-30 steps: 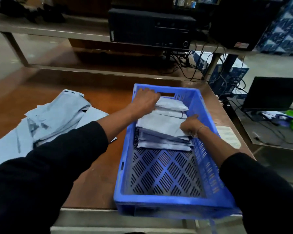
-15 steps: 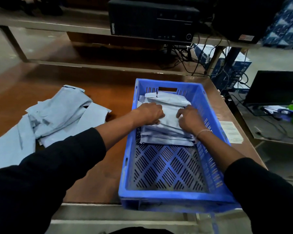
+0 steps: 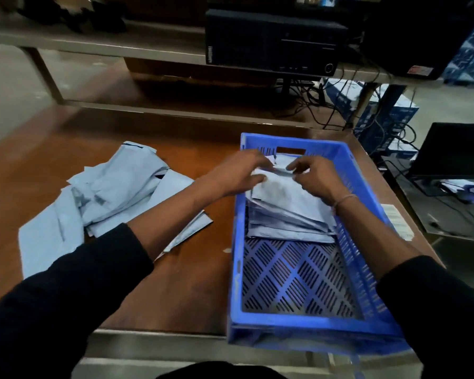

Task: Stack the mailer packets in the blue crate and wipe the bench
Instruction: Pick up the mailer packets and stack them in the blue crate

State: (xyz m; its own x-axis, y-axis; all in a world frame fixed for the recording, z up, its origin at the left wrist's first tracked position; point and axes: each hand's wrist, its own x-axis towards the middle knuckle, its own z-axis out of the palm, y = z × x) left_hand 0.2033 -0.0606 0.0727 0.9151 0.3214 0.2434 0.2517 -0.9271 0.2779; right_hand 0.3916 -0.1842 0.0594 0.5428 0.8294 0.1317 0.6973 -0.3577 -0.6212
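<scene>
While loose mailer packets [image 3: 101, 198] are lying on the bench [image 3: 197, 283] at left, the top packet [image 3: 279, 184] is being pinched by the left hand [image 3: 238, 173] and right hand [image 3: 316, 177] over the stack [image 3: 288, 225] in the blue crate's [image 3: 309, 328] far half.

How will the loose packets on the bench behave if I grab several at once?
Probably floppy: the loose packets lie creased and folded over each other on the bench. Likely light, since they look thin and flat. Their smooth faces may slide apart, as the stack in the crate is already fanned, so a pinch across the whole bundle seems safer.
</scene>
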